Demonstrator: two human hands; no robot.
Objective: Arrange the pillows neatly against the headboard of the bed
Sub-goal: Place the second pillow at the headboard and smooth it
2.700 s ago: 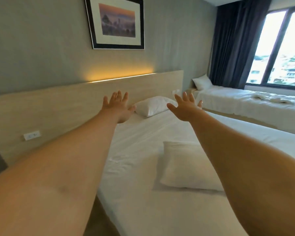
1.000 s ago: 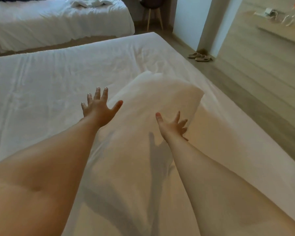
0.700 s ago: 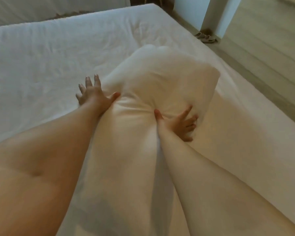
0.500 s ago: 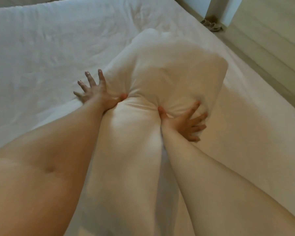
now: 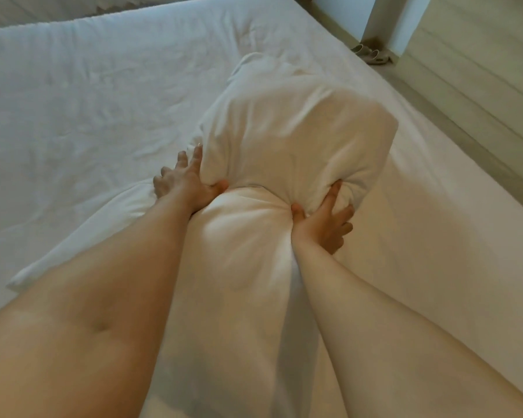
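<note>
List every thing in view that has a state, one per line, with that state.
Soft white pillow: lying on the bed, squeezed at its middle by both hands.
Left hand: pressed to the pillow's left side, thumb dug in, fingers spread.
Right hand: gripping the pillow's right side, thumb dug in.
White bed sheet: spread flat, wrinkled.
Pair of pale slippers: lying on the wooden floor by the wall corner.

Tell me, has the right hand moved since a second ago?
Yes. The right hand was spread open above the pillow, not touching it; now it has come down and its fingers dig into the pillow's right side, pinching it against the bed.
</note>
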